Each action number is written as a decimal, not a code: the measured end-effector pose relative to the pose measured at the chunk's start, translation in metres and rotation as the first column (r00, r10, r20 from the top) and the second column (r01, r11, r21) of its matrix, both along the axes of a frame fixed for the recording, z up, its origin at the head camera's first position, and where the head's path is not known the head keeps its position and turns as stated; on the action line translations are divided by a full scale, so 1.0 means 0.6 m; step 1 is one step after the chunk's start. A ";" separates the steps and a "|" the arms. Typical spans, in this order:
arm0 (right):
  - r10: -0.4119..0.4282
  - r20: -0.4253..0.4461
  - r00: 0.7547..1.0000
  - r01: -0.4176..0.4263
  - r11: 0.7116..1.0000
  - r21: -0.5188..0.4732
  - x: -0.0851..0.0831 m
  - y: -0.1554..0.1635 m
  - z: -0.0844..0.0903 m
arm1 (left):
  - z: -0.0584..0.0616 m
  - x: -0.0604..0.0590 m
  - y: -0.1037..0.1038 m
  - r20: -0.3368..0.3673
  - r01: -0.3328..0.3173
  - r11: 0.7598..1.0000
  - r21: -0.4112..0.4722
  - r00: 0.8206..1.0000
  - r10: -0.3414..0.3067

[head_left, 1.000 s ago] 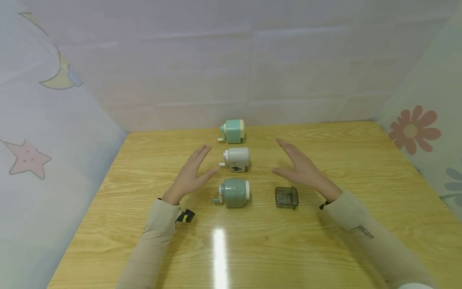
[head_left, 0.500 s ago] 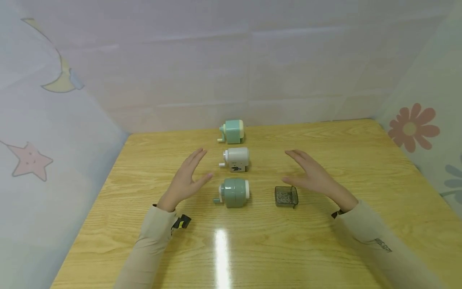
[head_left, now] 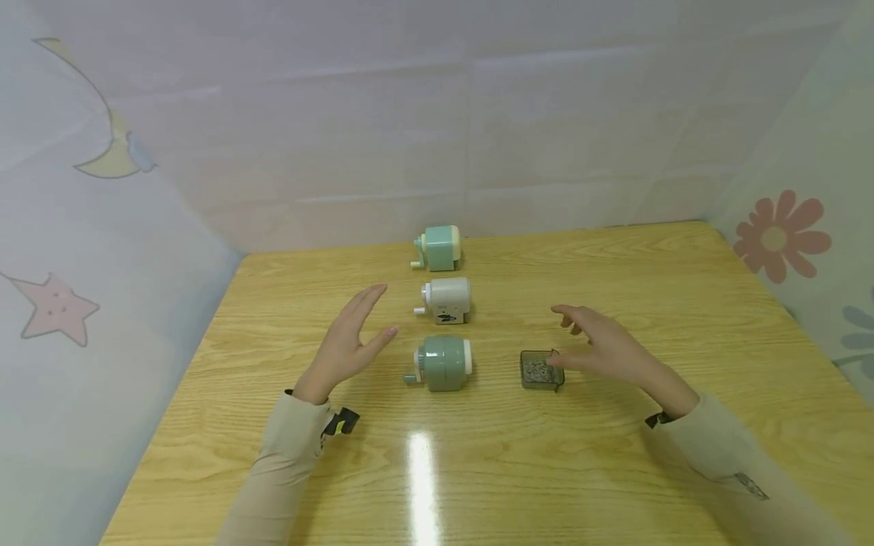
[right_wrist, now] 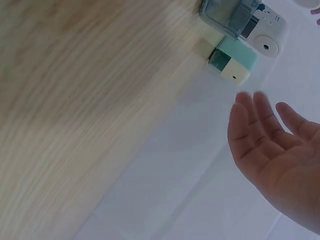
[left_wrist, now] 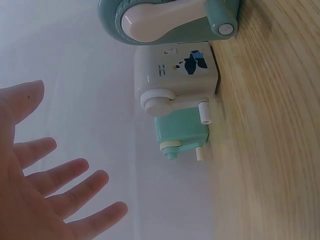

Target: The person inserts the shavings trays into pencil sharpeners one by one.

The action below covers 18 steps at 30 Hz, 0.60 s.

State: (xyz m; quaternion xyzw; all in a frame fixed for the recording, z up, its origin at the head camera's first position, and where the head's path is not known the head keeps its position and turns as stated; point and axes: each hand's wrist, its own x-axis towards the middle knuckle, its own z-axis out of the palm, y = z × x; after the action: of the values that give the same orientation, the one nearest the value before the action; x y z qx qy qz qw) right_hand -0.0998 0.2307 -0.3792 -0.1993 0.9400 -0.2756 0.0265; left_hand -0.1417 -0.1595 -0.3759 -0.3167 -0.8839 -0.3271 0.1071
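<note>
A small dark translucent plastic shavings tray (head_left: 542, 371), open-topped and holding grey shavings, is sitting on the pale wooden worktop (head_left: 614, 470) just right of the nearest sharpener. It looks light, stiff and slippery; pinching its side walls and keeping it level seems safest. The right hand (head_left: 604, 349) is hovering beside it, grip spread, holding nothing. The left hand (head_left: 344, 341) is hanging flat and empty. Three sharpeners are standing in a row: grey-green round (head_left: 442, 364), white boxy (head_left: 447, 300), mint boxy (head_left: 439, 248).

Both hands (head_left: 344, 341) open, fingers (head_left: 570, 315) spread
</note>
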 end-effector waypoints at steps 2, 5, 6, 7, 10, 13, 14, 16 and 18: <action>0.006 0.016 1.000 -0.006 1.000 0.025 0.006 0.001 0.000 | 0.000 0.001 0.000 0.001 -0.002 1.000 -0.001 1.000 0.002; 0.007 0.050 0.999 -0.010 0.998 0.067 0.013 0.002 -0.002 | 0.001 0.003 -0.001 0.008 -0.004 1.000 0.000 1.000 0.004; 0.013 0.058 0.998 -0.018 0.997 0.080 0.016 0.002 -0.002 | 0.001 0.003 -0.001 0.010 -0.005 1.000 -0.001 1.000 0.005; 0.016 0.068 0.998 -0.023 0.995 0.092 0.017 0.002 -0.003 | 0.001 0.004 -0.001 0.013 -0.005 1.000 -0.001 1.000 0.005; 0.026 0.082 0.996 -0.037 0.990 0.136 0.019 0.003 -0.008 | 0.000 0.005 -0.001 0.011 -0.001 1.000 0.000 1.000 0.001; 0.052 0.082 0.995 -0.065 0.982 0.175 0.018 0.002 -0.013 | 0.000 0.006 -0.001 0.004 0.004 1.000 0.003 1.000 -0.004; 0.057 0.082 0.995 -0.071 0.980 0.187 0.018 0.001 -0.015 | 0.000 0.006 -0.001 -0.001 0.005 1.000 0.004 1.000 -0.005; 0.070 0.091 0.993 -0.087 0.975 0.203 0.017 0.000 -0.018 | 0.000 0.008 0.000 -0.006 0.008 1.000 0.002 1.000 -0.008; 0.078 0.096 0.992 -0.097 0.972 0.215 0.017 -0.002 -0.021 | 0.000 0.010 0.001 -0.006 0.010 1.000 -0.003 1.000 -0.010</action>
State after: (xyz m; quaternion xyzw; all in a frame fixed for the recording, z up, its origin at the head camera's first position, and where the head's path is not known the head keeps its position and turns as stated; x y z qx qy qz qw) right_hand -0.0897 0.2294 -0.3915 -0.2241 0.9530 -0.1773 0.1012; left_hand -0.1359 -0.1588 -0.3760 -0.3223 -0.8825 -0.3252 0.1076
